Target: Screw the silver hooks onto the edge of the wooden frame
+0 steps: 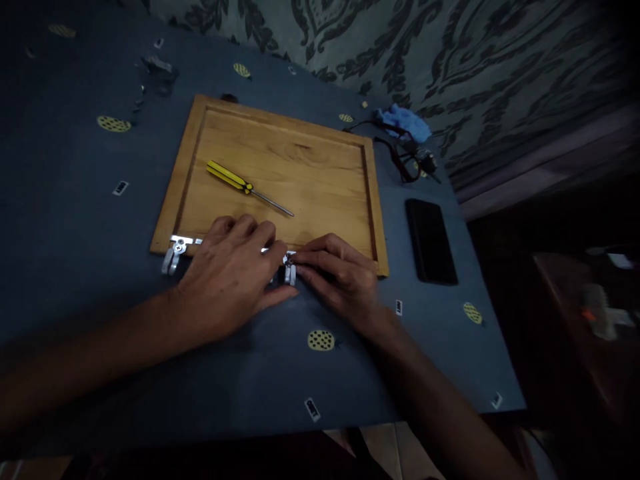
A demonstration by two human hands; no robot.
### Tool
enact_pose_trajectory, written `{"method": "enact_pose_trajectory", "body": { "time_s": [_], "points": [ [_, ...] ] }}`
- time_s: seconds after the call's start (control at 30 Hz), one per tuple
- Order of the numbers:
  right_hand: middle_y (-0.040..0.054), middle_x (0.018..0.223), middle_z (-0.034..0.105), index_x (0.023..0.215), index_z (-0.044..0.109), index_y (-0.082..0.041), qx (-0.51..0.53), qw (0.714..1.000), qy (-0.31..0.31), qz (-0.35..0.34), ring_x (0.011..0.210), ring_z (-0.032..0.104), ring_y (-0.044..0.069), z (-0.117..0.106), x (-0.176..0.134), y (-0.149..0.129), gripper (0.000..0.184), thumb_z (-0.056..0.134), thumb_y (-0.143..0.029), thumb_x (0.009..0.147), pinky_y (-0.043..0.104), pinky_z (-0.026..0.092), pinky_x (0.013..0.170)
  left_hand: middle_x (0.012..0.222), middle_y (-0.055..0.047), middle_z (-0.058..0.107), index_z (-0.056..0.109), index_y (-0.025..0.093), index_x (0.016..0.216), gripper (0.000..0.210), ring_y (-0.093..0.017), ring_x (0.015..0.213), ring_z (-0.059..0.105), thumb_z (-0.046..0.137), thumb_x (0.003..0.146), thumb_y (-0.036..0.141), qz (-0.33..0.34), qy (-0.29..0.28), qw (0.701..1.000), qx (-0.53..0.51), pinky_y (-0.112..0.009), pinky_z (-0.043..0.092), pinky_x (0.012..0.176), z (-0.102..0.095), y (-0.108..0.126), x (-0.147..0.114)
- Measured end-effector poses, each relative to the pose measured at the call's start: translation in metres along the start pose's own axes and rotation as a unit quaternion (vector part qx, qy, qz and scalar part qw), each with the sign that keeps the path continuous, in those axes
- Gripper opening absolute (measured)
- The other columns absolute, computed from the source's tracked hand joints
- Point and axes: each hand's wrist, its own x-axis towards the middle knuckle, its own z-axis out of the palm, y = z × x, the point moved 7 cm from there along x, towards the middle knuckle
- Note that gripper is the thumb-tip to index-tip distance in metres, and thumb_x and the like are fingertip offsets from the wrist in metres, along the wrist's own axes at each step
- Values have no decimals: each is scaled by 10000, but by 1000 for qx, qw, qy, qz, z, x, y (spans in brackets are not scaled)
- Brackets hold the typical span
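Note:
A wooden tray-like board (280, 173) with a raised rim lies on the table. Along its near edge runs a shiny metal rail, with a metal hook bracket (173, 257) at the left end and a second hook bracket (290, 270) near the middle. My left hand (233, 273) is curled over the rail, fingers bent, with its thumb stretched below the second bracket. At that bracket's top, my right hand (340, 273) pinches with thumb and fingertips; whatever is between them is too small to make out. A yellow-handled screwdriver (245, 187) rests on the board, beyond both hands.
Right of the board lie a black phone (431, 241), a pair of glasses (400, 160) and a crumpled blue cloth (404, 123). Small blurred metal pieces (159, 70) sit at the back left. A patterned wall (380, 40) borders the table's (100, 213) far side.

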Motion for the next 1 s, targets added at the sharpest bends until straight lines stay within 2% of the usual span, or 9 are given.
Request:
{"method": "enact_pose_trajectory", "body": {
  "time_s": [0.2,0.53,0.7,0.83,1.0],
  "points": [
    [38,932,697,1061,735,-230,7,1000,15,-10,825,696,152,1,0,0,166,699,-133,932,275,592,701,1037,-126,674,690,136,1065,369,-366,1042,634,665,921,476,-7,-25,1000,-1,-542,544,887,0,1,1],
    [37,936,706,1066,747,-226,19,1000,8,6,837,698,145,-1,-1,2,133,699,-184,950,277,589,695,1055,-124,667,688,145,1101,404,-370,1067,629,644,931,509,-12,-39,999,-6,-556,544,911,2,0,1],
    [15,904,738,1001,781,-255,79,995,13,62,810,698,141,-6,2,10,91,731,-225,931,288,593,714,1072,-135,661,686,136,1103,437,-381,1102,617,635,931,534,-24,-64,998,-9,-569,527,945,2,0,2],
    [20,876,751,924,794,-254,147,981,28,123,801,703,152,-9,3,16,42,756,-268,913,311,589,733,1064,-134,660,684,138,1090,447,-376,1097,614,633,928,551,-22,-45,999,-8,-559,524,939,2,0,0],
    [23,840,725,840,779,-237,217,958,29,185,783,680,154,-9,4,19,132,772,-356,897,310,545,708,1053,-120,653,674,139,1075,474,-371,1064,616,631,916,583,-11,-18,1000,-19,-557,519,916,2,-1,-2]
  ]
}}
